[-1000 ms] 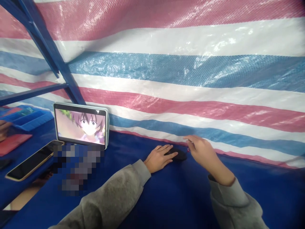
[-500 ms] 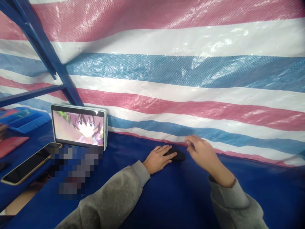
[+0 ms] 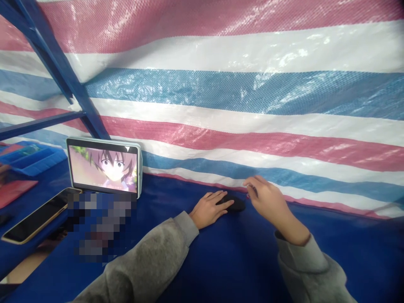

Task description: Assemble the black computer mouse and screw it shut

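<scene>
My left hand [image 3: 208,209] lies nearly flat on the blue surface, fingers stretched out. Its fingertips touch the near left edge of a low, rounded black object [image 3: 236,203] that looks like a computer mouse. To the right of that object my right hand [image 3: 267,198] is raised a little, its fingers curled and the tips drawn together. Anything held between those fingers is too small or hidden to make out. Grey sleeves cover both wrists.
At the left a tablet [image 3: 104,168] stands upright, showing an animated face. A phone [image 3: 41,216] lies in front of it, beside a pixelated patch. Farther left are a blue tray [image 3: 47,162] and a red sheet [image 3: 17,192]. Striped plastic sheeting [image 3: 221,92] hangs behind, with a blue metal frame [image 3: 59,69].
Both hands stay almost in place. The fingers of my right hand have shifted very slightly, and the whole view has moved a touch.
</scene>
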A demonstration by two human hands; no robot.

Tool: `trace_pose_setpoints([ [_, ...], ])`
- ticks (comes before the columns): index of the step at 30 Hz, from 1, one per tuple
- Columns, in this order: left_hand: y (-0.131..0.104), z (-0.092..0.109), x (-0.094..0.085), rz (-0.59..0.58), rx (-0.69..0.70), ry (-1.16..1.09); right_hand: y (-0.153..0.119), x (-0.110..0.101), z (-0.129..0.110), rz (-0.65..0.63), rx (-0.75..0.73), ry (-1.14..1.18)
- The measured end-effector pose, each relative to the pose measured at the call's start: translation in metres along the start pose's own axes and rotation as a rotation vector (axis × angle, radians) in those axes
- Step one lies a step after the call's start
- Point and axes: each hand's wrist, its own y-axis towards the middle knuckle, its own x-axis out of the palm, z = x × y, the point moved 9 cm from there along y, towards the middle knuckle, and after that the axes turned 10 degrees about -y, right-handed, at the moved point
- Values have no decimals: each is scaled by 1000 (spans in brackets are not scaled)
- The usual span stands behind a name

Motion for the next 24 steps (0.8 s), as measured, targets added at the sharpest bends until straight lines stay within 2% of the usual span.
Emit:
trace_pose_setpoints([
  [12, 1, 1, 0, -13, 1, -10, -1, 4, 4, -43, 41, -28],
  [24, 1, 1, -1, 17, 5, -22, -1, 1, 7, -7, 57, 17],
])
